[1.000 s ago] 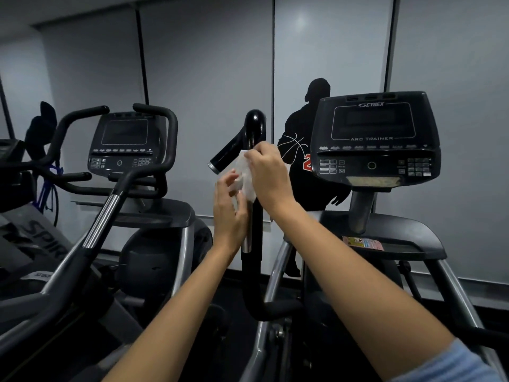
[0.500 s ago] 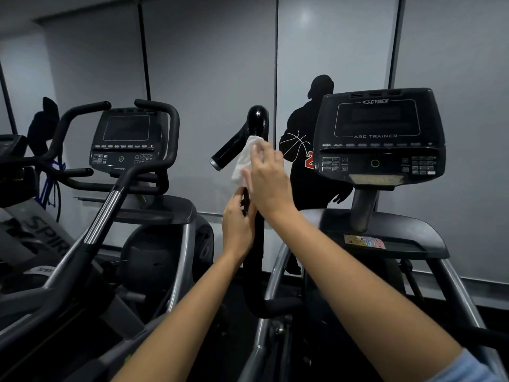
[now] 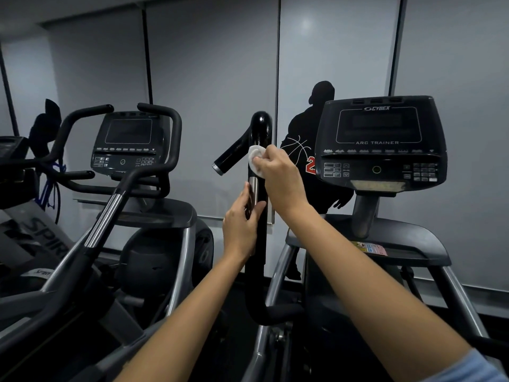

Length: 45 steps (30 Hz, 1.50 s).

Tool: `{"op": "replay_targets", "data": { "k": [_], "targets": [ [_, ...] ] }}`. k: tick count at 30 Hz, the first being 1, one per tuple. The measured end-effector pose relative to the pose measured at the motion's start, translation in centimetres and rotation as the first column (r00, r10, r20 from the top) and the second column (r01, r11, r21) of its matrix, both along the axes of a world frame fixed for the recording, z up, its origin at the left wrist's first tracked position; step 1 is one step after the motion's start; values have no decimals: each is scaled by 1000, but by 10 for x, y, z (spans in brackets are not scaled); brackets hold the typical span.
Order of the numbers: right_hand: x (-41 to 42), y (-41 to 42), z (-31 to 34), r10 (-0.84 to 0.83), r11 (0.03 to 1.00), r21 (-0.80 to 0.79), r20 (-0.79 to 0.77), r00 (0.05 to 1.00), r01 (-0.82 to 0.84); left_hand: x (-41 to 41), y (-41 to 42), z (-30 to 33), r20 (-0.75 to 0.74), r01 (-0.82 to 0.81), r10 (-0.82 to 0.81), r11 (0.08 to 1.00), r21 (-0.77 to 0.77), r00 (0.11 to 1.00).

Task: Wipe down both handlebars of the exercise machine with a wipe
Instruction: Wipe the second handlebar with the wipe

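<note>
A black upright handlebar (image 3: 260, 128) with a side prong stands in the middle of the view, left of the Cybex machine's console (image 3: 378, 142). My right hand (image 3: 278, 177) grips a bunched white wipe (image 3: 254, 159) and presses it against the bar just below the prong's junction. My left hand (image 3: 242, 224) wraps around the bar lower down, over its silver band (image 3: 253, 190). The machine's other handlebar is out of view.
A second exercise machine (image 3: 129, 144) with curved black handlebars stands to the left, its silver-banded arm (image 3: 102, 219) slanting toward me. A grey wall with a basketball-player decal (image 3: 308, 150) is behind. A further machine (image 3: 16, 166) is at the far left edge.
My left hand let go of the wipe and slid down the bar to grip it lower. My right hand keeps the wipe, now bunched smaller, pressed on the bar.
</note>
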State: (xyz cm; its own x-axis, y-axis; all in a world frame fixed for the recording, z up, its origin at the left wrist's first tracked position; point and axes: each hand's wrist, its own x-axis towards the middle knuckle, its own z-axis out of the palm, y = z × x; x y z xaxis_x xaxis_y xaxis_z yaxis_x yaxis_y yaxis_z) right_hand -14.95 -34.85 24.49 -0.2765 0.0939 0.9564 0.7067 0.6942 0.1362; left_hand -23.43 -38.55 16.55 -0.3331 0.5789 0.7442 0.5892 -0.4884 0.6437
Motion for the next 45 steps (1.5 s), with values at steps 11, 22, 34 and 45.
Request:
{"op": "replay_targets", "data": {
  "k": [11,22,34,45],
  "targets": [
    [-12,11,44,-20,993,115,-79,997,29,-10,5,-3,89,130,-128,991,-11,988],
    [-8,8,50,-349,891,346,106,931,294,-12,7,-2,94,148,-146,989,-18,985],
    [-9,1,46,-492,824,421,201,847,379,-13,3,4,103,175,-170,983,-45,980],
    [-14,-5,23,-530,796,446,184,828,410,-15,5,5,125,174,-164,982,-74,978]
  ]
}}
